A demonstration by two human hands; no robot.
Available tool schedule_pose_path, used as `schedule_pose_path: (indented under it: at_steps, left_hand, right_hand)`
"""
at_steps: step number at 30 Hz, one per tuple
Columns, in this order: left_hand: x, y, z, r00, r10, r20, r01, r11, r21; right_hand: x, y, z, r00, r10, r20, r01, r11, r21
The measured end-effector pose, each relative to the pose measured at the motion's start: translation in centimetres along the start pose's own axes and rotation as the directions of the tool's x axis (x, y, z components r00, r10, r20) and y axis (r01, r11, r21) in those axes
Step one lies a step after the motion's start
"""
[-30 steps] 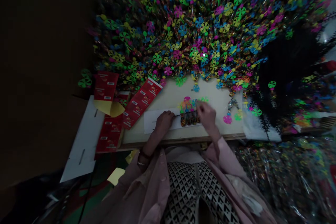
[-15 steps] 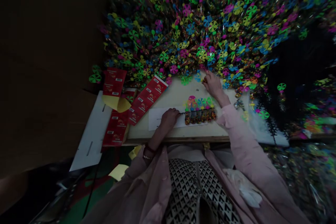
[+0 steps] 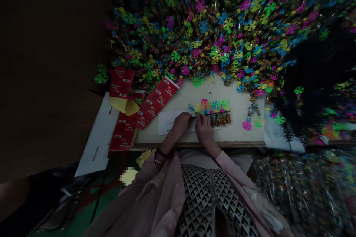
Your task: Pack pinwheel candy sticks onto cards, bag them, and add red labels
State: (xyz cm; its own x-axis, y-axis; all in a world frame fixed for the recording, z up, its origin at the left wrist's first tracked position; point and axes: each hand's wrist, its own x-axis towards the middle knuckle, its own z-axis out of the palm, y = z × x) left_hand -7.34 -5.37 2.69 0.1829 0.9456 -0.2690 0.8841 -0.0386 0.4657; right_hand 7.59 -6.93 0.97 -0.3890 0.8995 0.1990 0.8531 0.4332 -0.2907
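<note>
A row of small clear candy tubes [image 3: 221, 119], filled with coloured beads and topped with bright plastic wheels, hangs along a thin black strip [image 3: 194, 117] on the bench. My left hand [image 3: 182, 124] is closed on the strip's left end. Beside it, at the left end of the row, my right hand [image 3: 204, 129] has its fingers pressed together on a candy tube, whose body they mostly hide. A blue wheel [image 3: 191, 107] pokes out just above the fingers. Under my hands lies a white card [image 3: 166, 123] with small slots.
A large heap of wheel-topped candy tubes [image 3: 205, 26] covers the back. Red printed cards [image 3: 158, 102] lie left, near a white board [image 3: 96, 144]. Loose tubes [image 3: 253, 110], a clear plastic bag [image 3: 271, 133] and black strips [image 3: 283, 118] are to the right. Brown cardboard [image 3: 50, 81] blocks the far left.
My right hand has come from the heap's front edge down and left to the row beside my left hand. A blue wheel now shows at the row's left end. My left hand has stayed on the strip.
</note>
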Motion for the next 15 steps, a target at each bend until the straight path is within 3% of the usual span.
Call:
schedule_pose_path:
  at_steps: [5,12,15]
  left_hand:
    - [0.2,-0.2,0.2,1.000,0.021,-0.002,-0.021,0.999,-0.036]
    - [-0.2,-0.1,-0.5,0.998,0.056,0.007,-0.056,0.998,-0.038]
    - [-0.9,-0.4,-1.1,1.000,-0.004,-0.012,0.005,0.997,0.073]
  right_hand:
    - [-0.3,1.0,0.5,0.988,-0.142,0.060,0.144,0.989,-0.032]
    - [-0.3,-0.7,-0.1,0.977,-0.107,0.182,0.105,0.994,0.019]
    - [1.3,1.6,-1.8,0.979,-0.153,0.134,0.145,0.987,0.073]
